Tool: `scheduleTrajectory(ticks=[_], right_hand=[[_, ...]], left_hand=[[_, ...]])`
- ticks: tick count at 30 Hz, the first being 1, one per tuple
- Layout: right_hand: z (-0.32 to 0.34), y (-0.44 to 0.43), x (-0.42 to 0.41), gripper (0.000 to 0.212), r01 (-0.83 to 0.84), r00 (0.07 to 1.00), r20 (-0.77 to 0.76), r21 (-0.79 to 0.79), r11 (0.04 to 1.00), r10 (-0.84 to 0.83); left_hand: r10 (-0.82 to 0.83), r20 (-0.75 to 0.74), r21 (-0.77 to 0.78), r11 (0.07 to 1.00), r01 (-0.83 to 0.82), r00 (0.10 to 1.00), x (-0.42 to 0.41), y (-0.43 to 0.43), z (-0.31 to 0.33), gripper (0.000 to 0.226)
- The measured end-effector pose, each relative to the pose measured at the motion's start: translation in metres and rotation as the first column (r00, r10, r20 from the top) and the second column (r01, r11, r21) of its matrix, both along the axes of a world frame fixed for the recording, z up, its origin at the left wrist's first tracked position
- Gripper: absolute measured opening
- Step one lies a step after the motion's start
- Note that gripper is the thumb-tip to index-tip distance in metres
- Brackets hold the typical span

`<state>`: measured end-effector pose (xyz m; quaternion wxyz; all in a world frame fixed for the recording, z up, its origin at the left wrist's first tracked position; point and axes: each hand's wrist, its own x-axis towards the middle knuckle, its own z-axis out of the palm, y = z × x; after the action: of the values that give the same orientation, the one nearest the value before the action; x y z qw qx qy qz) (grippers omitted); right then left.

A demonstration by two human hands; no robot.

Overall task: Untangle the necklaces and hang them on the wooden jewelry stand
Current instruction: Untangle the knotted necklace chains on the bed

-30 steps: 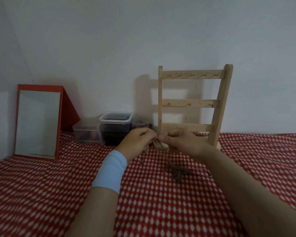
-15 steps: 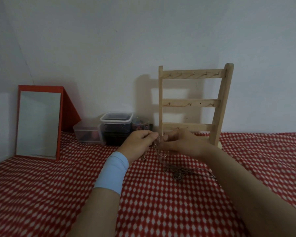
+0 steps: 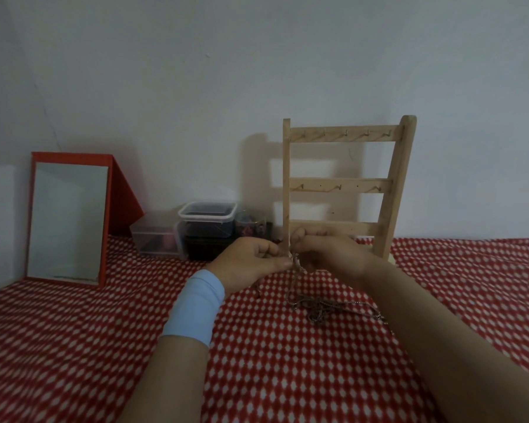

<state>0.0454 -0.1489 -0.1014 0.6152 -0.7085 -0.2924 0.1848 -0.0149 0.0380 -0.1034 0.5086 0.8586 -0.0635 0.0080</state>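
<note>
Where the red-and-white checked cloth covers the desk (image 3: 74,346), the wooden jewelry stand (image 3: 342,186) rises at the back by the wall. It is pale and ladder-shaped, with three rails and small hooks on the upper two. Red-framed mirror (image 3: 68,221) leans far left, with clear plastic tubs (image 3: 206,213) between it and the stand. Left hand (image 3: 251,264), pale blue band (image 3: 194,306) on its wrist, and right hand (image 3: 327,254) meet low in front of the stand's left post, each pinching a strand between thumb and fingertips. Necklaces (image 3: 318,309) are thin, dull metal chains. One strand runs up to the fingers, and the rest lie in a knotted heap on the cloth just below the right wrist.
</note>
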Motion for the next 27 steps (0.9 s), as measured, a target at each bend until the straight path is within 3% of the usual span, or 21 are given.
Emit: scheduleTrajectory(ticks=[2, 7, 10, 13, 17, 20, 25, 27], right_hand=[[-0.001, 0.001, -0.001, 0.019, -0.024, 1.000, 0.010, -0.041, 0.999, 0.025], [-0.001, 0.005, -0.005, 0.038, 0.026, 0.999, 0.044, -0.223, 0.974, -0.016], [0.002, 0.005, -0.009, 0.036, 0.022, 0.992, 0.126, -0.323, 0.946, 0.020], [0.004, 0.002, -0.010, 0.032, 0.048, 0.982, 0.191, -0.277, 0.960, 0.006], [0.004, -0.001, -0.007, 0.028, 0.031, 0.993, 0.121, -0.149, 0.988, -0.013], [-0.002, 0.003, -0.005, 0.031, -0.010, 1.000, 0.027, -0.134, 0.991, 0.014], [0.001, 0.000, -0.003, 0.035, 0.094, 0.995, 0.067, -0.249, 0.964, -0.080], [0.002, -0.001, -0.001, 0.037, 0.158, 0.987, 0.055, -0.165, 0.974, -0.151]], left_hand=[[0.023, 0.012, -0.004, 1.000, -0.023, 1.000, 0.000, -0.002, 0.003, 0.006], [0.136, 0.017, -0.041, 0.990, -0.136, 0.991, 0.004, -0.001, 0.005, 0.024], [0.228, 0.104, 0.089, 0.967, -0.237, 0.968, 0.007, -0.001, 0.002, 0.022], [0.254, 0.158, 0.155, 0.948, -0.278, 0.954, 0.010, 0.004, -0.002, 0.015], [0.218, 0.129, 0.209, 0.948, -0.242, 0.967, 0.009, 0.009, -0.005, 0.012], [0.224, 0.146, 0.228, 0.940, -0.253, 0.964, 0.010, 0.007, -0.003, 0.012], [0.306, 0.152, 0.323, 0.883, -0.340, 0.940, 0.011, 0.013, -0.006, 0.013], [0.312, 0.141, 0.313, 0.887, -0.341, 0.940, 0.011, 0.017, -0.007, 0.015]])
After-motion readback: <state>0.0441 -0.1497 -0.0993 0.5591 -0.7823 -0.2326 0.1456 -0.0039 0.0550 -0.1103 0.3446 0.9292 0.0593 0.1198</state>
